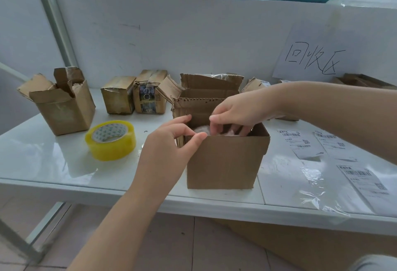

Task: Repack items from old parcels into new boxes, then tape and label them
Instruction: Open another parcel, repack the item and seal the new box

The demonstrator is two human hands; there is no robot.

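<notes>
Near the front edge of the desk (43, 159), about midway along it, stands an open cardboard box (223, 163) with its flaps up. The left hand (167, 141) pinches the top rim of the box's near wall at its left corner, thumb on the outside. The right hand (238, 109) reaches in from above, fingers curled down onto a white item (200, 130) lying inside the box; whether they grip it or only press on it cannot be told. A yellow tape roll (110, 140) lies flat just left of the box. Toward the back edge sit a torn open parcel (64, 111) on the left and two taped parcels (118, 96) side by side. Shipping labels (300, 141) lie flat toward the desk's right end.
</notes>
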